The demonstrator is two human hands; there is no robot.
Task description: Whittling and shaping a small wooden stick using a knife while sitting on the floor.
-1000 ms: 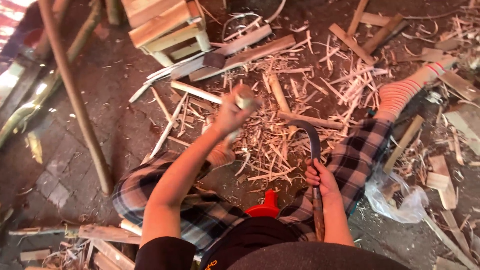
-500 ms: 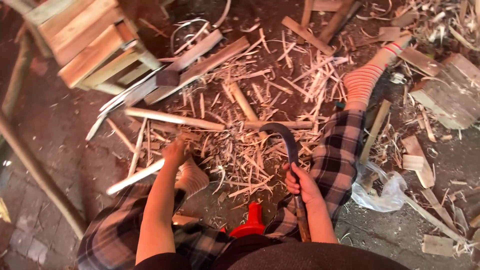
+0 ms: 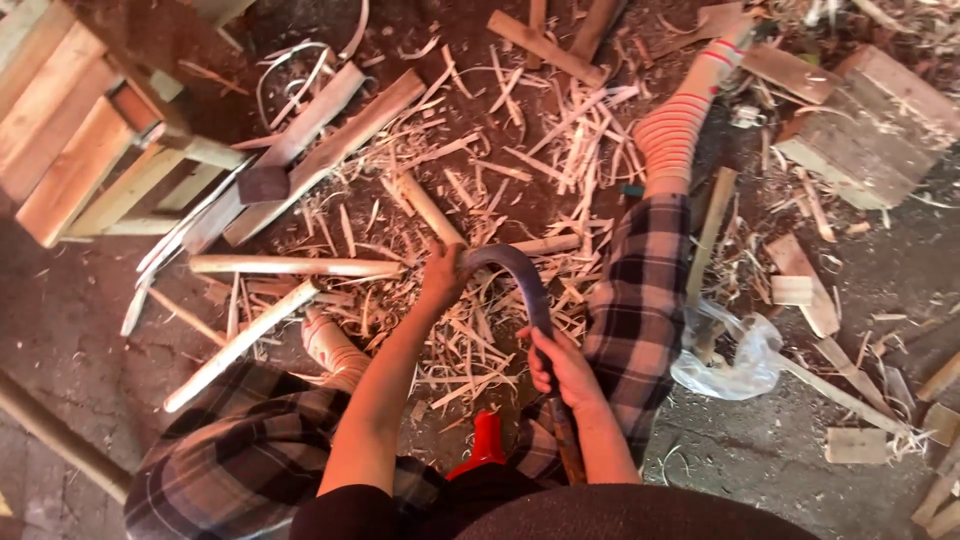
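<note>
I hold the curved blade (image 3: 520,275) in both hands: my right hand (image 3: 562,365) is wrapped tight round its lower part, and my left hand (image 3: 443,272) pinches its dark, bent tip, just above the right grip. Under the grip lies a thick heap of thin, pale wood shavings (image 3: 470,330), so I think a lot of cutting is done, but two long, smooth, round sticks (image 3: 290,266) lie whole just left of my left hand. Further out are rough flat planks (image 3: 320,150) and a crinkly plastic bag (image 3: 725,355) on the dirt.
</note>
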